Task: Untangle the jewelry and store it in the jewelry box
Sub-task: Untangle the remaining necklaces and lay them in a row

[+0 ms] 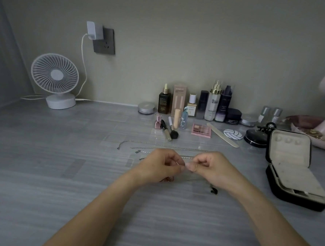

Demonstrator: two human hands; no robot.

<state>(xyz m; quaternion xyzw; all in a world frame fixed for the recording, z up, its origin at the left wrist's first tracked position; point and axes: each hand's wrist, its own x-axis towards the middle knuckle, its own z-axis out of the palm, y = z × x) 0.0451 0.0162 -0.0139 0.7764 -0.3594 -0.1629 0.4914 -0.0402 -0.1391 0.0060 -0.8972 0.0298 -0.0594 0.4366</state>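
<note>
Both hands meet above the grey table's middle. My left hand (162, 165) and my right hand (211, 167) each pinch a thin chain (187, 164) that runs between their fingertips. Several silver chains (167, 148) lie stretched out on the table just behind the hands. A small copper-coloured piece (169, 180) shows under the left hand, and a small dark pendant (213, 191) lies below the right wrist. The black jewelry box (292, 171) stands open at the right, its beige lid upright and its inner flap laid over the tray.
A row of cosmetic bottles (213, 106) lines the back wall, with brushes, a pink palette (201, 130) and a nail file in front. A white fan (54, 80) stands at the back left, a mirror and pink dish at the far right.
</note>
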